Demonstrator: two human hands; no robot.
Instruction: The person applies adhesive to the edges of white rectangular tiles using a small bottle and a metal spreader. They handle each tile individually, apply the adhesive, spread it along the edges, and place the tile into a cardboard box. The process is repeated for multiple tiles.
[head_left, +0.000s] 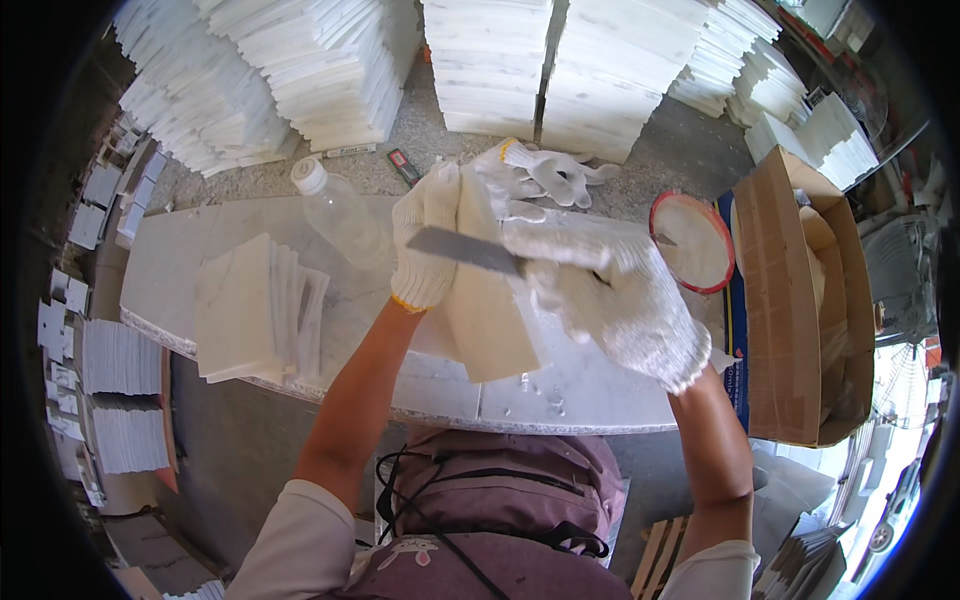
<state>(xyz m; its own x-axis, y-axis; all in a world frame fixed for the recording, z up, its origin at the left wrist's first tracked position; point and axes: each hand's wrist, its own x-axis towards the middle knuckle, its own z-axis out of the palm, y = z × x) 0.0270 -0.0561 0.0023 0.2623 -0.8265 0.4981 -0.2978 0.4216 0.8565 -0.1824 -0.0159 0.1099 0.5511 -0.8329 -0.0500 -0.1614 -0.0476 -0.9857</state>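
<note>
Over tabletop (180,250) | left hand (428,208) clamped on tile (490,330) | right hand (620,290) clamped on grey tool (455,247) | bottle (340,212) at 10 o'clock

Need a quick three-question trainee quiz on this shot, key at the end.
1. Which hand holds the flat grey tool?
2. True or false: the left hand, in a white knitted glove, holds a pale slab.
3. Which lies left of the left hand?
A) red-rimmed bowl
B) clear bottle
C) cardboard box

Key: 1. The right hand. 2. True. 3. B.
</note>
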